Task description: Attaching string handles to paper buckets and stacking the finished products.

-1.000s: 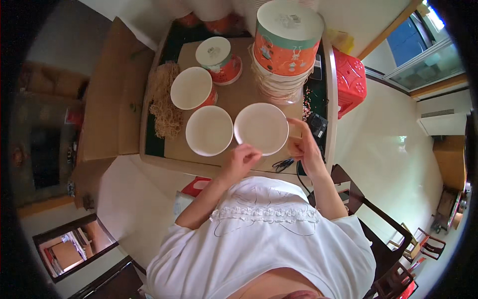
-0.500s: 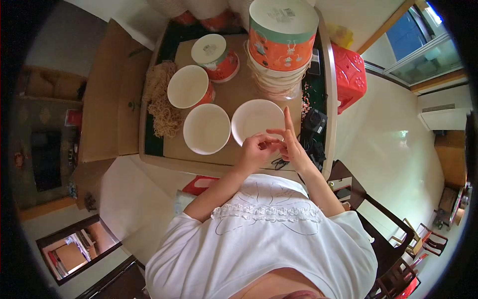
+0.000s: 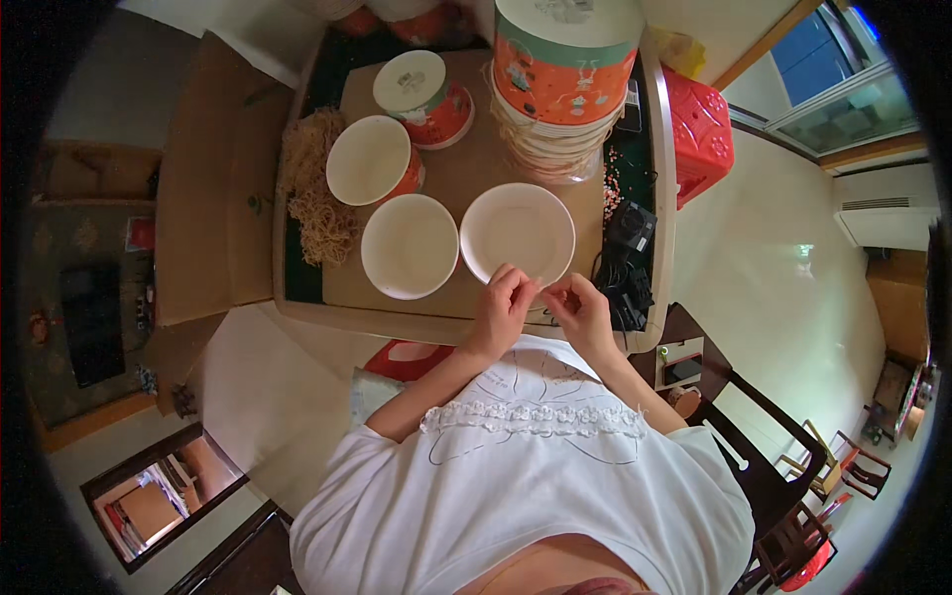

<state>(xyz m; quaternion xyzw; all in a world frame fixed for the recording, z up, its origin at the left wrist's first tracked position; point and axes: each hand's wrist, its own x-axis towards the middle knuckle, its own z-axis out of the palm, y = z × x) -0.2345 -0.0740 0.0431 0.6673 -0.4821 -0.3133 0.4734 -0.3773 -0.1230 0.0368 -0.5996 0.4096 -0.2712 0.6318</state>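
Both bare hands at near rim of a round white-lined paper tub [image 3: 518, 233]; left hand [image 3: 504, 315] and right hand [image 3: 583, 315] pinched, fingertips nearly meeting; anything between them too small to tell. Just left, a second round white-lined tub [image 3: 411, 245], open side up; behind it, an open orange-sided white tub [image 3: 368, 161], then an upturned orange-and-green paper tub [image 3: 441, 119]. Tangled tan shredded strands [image 3: 322, 188] at left. Tall stack behind, topped by a large upturned orange-and-green tub [image 3: 565, 79]. Black boxy device [image 3: 632, 226] at right.
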